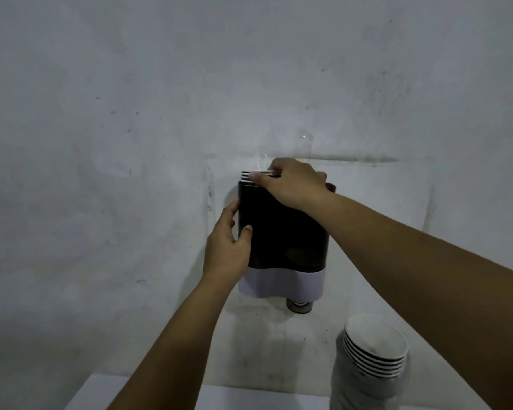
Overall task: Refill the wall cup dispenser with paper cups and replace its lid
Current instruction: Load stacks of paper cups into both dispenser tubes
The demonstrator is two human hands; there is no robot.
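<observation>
At the centre of the frame the wall dispenser [282, 229] is seen mounted on the grey wall [131, 99], its long axis upright, dark in its upper part and white along the bottom band. A stack of cups [253, 176] stands at its open top, the white rims showing just above the dark body at the upper left corner, so the travel still needed appears to be straight down along that axis. The right hand [293, 182] is laid over the top of the stack, fingers closed around the rims, and is the nearer hand to the opening. The left hand [230, 247] is pressed against the dispenser's left side, thumb on the front, fingers curled round the edge, apparently steadying it. One cup bottom [299, 306] pokes out below the white band. At the lower right of the frame a second stack [373, 350] of nested cups waits on the white surface [249, 398], well apart from both hands. No lid can be made out.
</observation>
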